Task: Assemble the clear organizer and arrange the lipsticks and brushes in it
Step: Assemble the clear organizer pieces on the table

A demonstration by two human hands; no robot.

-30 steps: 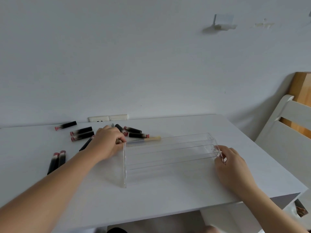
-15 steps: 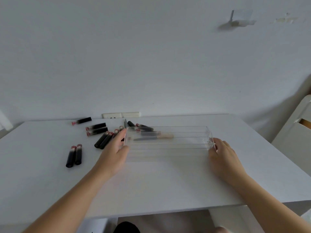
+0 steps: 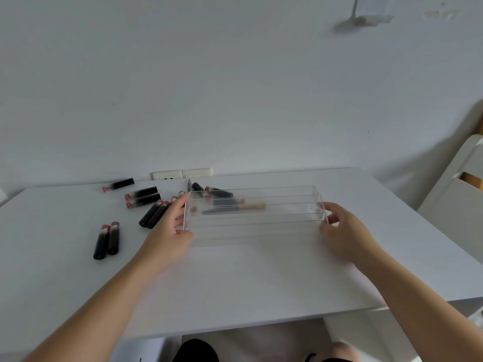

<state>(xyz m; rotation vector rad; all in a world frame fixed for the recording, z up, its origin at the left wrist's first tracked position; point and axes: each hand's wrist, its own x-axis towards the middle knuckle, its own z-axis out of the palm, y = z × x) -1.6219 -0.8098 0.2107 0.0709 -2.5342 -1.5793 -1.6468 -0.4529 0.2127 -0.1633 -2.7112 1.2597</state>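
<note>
A clear stepped organizer point(image 3: 261, 226) stands on the white table point(image 3: 235, 278), its tiers facing me. My left hand point(image 3: 170, 231) grips its left end wall, thumb in front and fingers behind. My right hand point(image 3: 342, 228) grips the right end wall the same way. Seen through the clear plastic, a brush with a pale wooden handle point(image 3: 235, 207) lies on the table behind it. Several black lipsticks with pink ends lie to the left: a pair point(image 3: 107, 240) near the front, another pair point(image 3: 154, 212) beside my left hand, more point(image 3: 142, 196) farther back.
A wall socket plate point(image 3: 180, 174) sits at the table's back edge. More dark lipsticks point(image 3: 218, 192) lie behind the organizer. A white chair point(image 3: 454, 194) stands to the right of the table. My knees show below the front edge.
The organizer went from lying tilted back to standing level on the table, with both hands staying on its ends. The camera view shifted left and down.
</note>
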